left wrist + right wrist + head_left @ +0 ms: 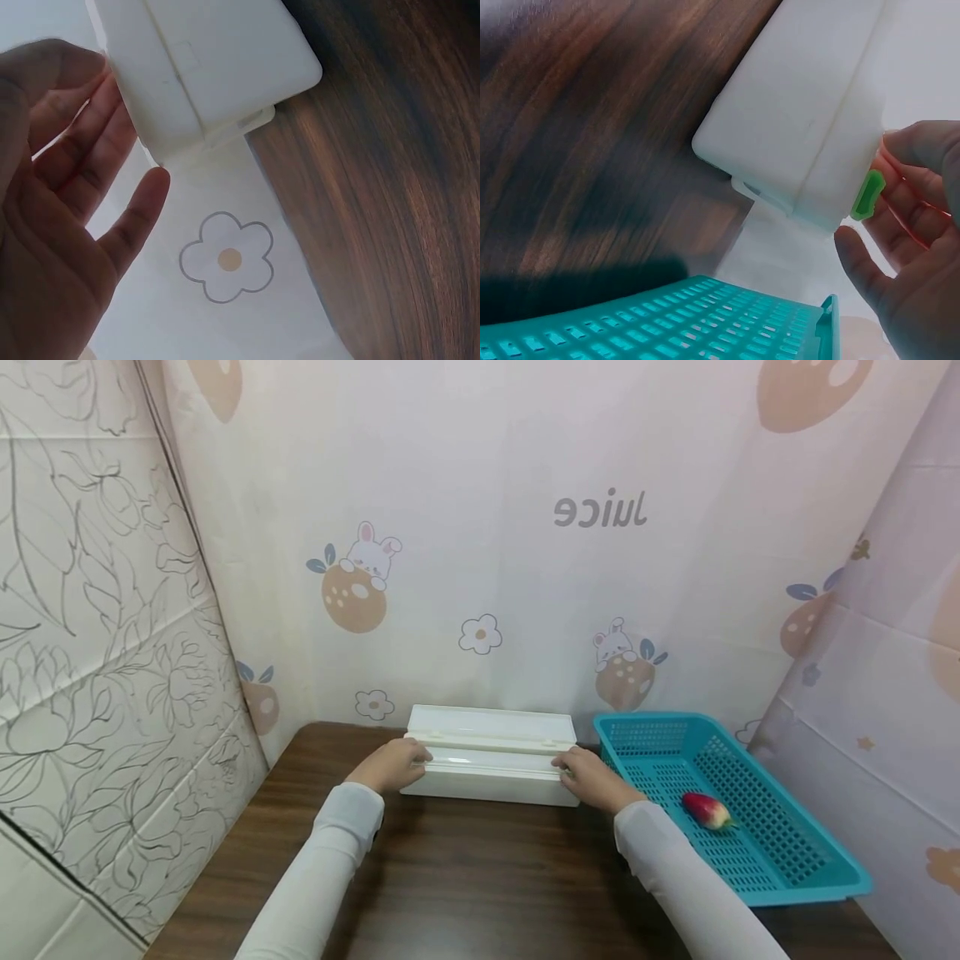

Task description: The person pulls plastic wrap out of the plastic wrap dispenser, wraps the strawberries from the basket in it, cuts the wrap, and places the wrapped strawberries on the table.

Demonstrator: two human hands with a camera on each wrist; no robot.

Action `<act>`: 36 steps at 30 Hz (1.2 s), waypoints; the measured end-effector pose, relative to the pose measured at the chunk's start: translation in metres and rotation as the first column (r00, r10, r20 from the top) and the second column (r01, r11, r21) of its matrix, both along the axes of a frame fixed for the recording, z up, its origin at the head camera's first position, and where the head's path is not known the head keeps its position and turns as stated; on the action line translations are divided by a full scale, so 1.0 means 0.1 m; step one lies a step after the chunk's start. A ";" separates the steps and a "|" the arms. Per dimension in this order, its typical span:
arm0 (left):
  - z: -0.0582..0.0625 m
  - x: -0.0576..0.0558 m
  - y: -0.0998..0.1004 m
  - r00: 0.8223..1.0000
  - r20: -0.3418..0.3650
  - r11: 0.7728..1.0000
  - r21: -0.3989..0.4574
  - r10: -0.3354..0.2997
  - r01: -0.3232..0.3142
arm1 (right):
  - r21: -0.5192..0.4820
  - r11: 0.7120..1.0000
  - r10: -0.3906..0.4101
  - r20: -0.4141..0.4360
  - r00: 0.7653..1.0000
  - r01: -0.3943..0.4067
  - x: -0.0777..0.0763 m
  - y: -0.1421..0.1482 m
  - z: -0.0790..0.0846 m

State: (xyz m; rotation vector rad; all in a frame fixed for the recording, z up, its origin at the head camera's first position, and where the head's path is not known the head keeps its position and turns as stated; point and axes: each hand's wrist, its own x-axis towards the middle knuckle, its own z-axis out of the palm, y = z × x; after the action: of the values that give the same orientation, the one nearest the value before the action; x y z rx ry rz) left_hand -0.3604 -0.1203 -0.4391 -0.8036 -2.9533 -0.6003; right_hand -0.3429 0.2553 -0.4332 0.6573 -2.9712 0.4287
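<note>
A long white plastic wrap dispenser (480,787) lies on the table near the back wall. Its lid (491,723) is raised at the rear. At its left end, my left hand (392,765) grips the upper edge with thumb and curled fingers, seen close in the left wrist view. My right hand (594,778) grips the same edge at the right end. A small green piece (868,195) sits on the dispenser's edge beside the right fingers. What lies inside the dispenser cannot be made out clearly.
A turquoise perforated basket (795,831) stands right of the dispenser, close to the right forearm. A red and pale yellow fruit-like item (707,811) lies in it. Behind the dark wooden table (480,877) hangs a printed cloth (480,543), with more cloth on both sides.
</note>
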 end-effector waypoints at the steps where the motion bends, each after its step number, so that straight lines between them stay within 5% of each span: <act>1: 0.00 -0.02 -0.01 1.000 -0.002 1.000 0.012 -0.007 0.007 | -0.003 1.000 0.002 -0.006 1.000 -0.002 -0.01 0.00 0.00; 10: -0.02 -0.16 -0.07 0.999 0.002 0.998 0.050 -0.038 0.038 | -0.031 0.999 0.013 -0.010 1.000 -0.014 -0.13 0.01 0.01; 22: -0.08 -0.17 -0.06 0.999 -0.023 0.996 0.084 -0.038 0.040 | -0.033 0.999 -0.031 0.018 0.999 0.031 -0.15 -0.01 -0.02; 30: -0.14 -0.20 -0.08 0.993 -0.104 0.988 0.137 -0.055 0.069 | -0.023 1.000 -0.016 -0.014 1.000 0.016 -0.16 0.02 -0.05; 36: -0.14 -0.23 -0.11 0.997 -0.082 0.977 0.212 -0.010 0.027 | -0.056 0.998 -0.006 -0.040 0.999 0.004 -0.16 0.06 0.00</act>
State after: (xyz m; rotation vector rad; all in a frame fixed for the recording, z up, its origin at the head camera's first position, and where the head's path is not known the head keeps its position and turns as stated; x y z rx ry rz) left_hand -0.3831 -0.1312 -0.4535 -0.8133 -2.7508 -0.8472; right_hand -0.3585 0.2617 -0.4335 0.6444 -2.9112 0.4900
